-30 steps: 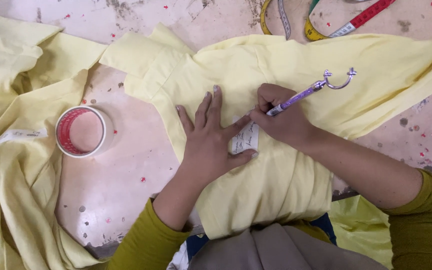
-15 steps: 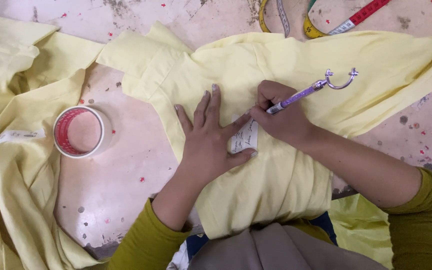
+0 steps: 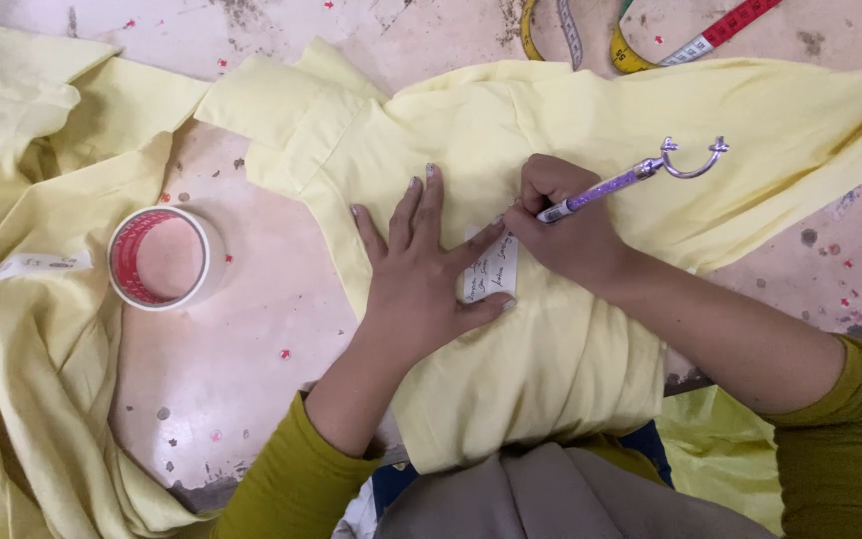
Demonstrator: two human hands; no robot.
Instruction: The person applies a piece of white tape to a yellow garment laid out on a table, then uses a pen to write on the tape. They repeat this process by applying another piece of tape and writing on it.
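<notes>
A pale yellow garment [image 3: 571,120] lies spread across the worn table. My left hand [image 3: 421,269] presses flat on it, fingers apart, with thumb and forefinger framing a small white label [image 3: 492,269] stuck on the cloth. My right hand [image 3: 566,225] grips a purple pen [image 3: 616,185] that has a silver hook-shaped top. The pen tip rests on the label, which bears handwriting.
A roll of tape [image 3: 162,258] with a red inner ring stands on the table [image 3: 251,329] to the left. More yellow fabric [image 3: 22,299] with another white label [image 3: 40,264] is heaped at the far left. A measuring tape [image 3: 690,40] curls at the top edge.
</notes>
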